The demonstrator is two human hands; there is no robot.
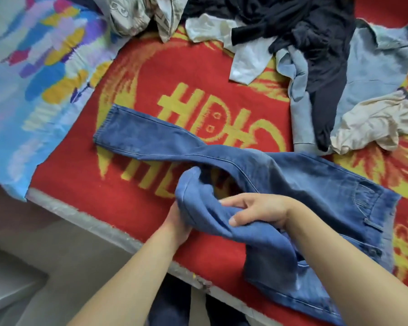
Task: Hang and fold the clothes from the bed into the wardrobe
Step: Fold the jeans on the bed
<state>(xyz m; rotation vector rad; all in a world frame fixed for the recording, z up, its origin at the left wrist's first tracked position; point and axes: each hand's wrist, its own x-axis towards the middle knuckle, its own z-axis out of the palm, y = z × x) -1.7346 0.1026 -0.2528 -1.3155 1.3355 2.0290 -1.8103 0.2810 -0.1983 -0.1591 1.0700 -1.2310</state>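
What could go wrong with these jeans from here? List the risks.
1. The jeans are twisted where the far leg crosses over, so folding now could set creases.
2. The near leg, bunched between the left hand and right hand, lies at the bed edge and might slide off.
3. The pile lies close and could snag.

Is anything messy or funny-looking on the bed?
Yes. The blue denim jeans lie crooked: one leg stretches flat across the red and yellow blanket, the other is bunched up in the left hand and right hand. Behind them, a jumbled heap of dark, white and pale blue clothes waits unfolded.
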